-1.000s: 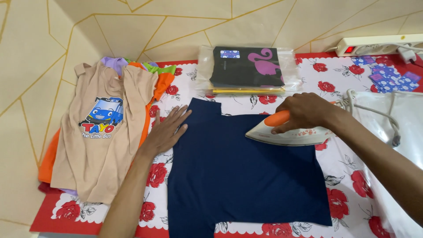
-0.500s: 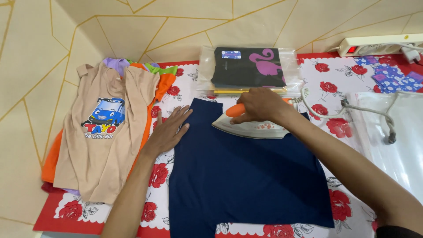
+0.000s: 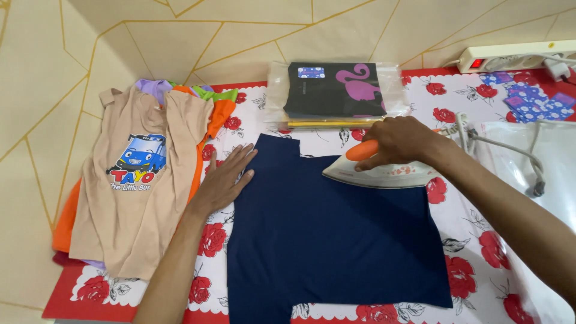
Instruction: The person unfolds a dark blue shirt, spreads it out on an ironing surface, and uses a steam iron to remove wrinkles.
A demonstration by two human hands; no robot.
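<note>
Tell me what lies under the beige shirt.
Under the beige shirt is a pile of clothes: edges of orange, purple and green garments stick out at the top, and orange again at the left. How many pieces there are, and their shapes, is covered.

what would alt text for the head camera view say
Seen from above, a person's right hand grips the orange handle of an iron on a dark blue garment, while the left hand lies flat at its edge. The garment is spread on a rose-patterned cloth, with a pile of clothes to the left.
</note>
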